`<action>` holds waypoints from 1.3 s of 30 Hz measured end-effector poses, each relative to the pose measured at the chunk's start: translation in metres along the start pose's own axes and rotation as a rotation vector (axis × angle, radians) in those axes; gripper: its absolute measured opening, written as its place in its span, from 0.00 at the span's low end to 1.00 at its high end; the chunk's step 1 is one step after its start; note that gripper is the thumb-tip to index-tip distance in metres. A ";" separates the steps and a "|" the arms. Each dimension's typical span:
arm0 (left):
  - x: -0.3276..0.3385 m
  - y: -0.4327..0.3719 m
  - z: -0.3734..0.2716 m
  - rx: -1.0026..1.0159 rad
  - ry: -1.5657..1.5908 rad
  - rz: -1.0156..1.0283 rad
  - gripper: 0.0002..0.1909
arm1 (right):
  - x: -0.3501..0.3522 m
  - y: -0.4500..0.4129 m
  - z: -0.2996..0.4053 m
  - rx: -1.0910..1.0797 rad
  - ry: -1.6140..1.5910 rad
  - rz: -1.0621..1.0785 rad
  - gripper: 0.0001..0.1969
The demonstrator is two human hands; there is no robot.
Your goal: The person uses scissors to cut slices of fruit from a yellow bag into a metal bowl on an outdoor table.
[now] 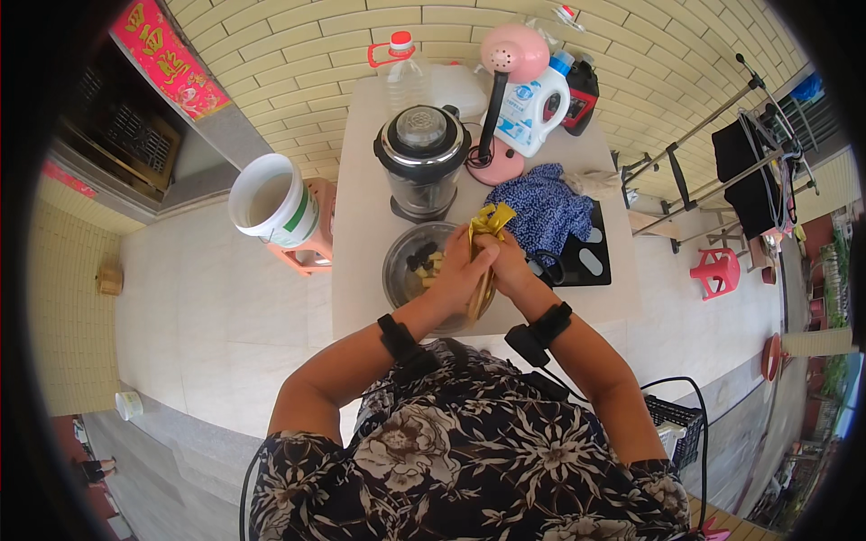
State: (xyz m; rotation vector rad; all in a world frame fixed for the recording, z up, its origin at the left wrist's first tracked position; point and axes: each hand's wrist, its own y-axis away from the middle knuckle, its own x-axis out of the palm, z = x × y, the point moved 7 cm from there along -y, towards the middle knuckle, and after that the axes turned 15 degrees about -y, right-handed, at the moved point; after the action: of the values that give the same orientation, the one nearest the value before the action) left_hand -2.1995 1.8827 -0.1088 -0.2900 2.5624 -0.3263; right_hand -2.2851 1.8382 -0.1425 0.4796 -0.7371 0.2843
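My left hand (462,274) and my right hand (507,260) meet over the right side of a wide metal bowl (394,277). Both are closed on a shiny gold foil packet (494,218), whose crumpled top sticks up above the fingers. A long part of the packet hangs below them; its contents cannot be made out. In the bowl lie pale yellow chunks (426,273) and dark pieces (423,253). A blender with a clear jar (423,191) and black-and-chrome lid stands just behind the bowl. My forearms hide the bowl's near right part.
A blue patterned cloth (541,209) lies partly over a black cooktop (595,270) at right. Behind are a pink lamp (497,166), a white detergent jug (531,111) and a clear plastic bottle (404,81). A white bucket (298,203) stands on a stool left of the table.
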 end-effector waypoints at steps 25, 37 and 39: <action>0.023 0.011 0.002 -0.478 0.478 0.464 0.19 | -0.031 0.001 -0.018 0.013 0.148 0.012 0.24; 0.016 0.014 0.026 -0.562 0.431 0.408 0.16 | -0.009 0.004 -0.006 0.006 0.237 0.082 0.26; 0.013 0.016 0.030 -0.561 0.447 0.437 0.17 | 0.004 0.014 0.035 -0.258 0.240 -0.006 0.24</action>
State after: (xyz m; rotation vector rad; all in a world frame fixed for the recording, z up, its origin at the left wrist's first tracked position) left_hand -2.1967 1.8893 -0.1451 0.1735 3.0154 0.5589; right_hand -2.3082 1.8332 -0.1130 0.1980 -0.5287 0.2325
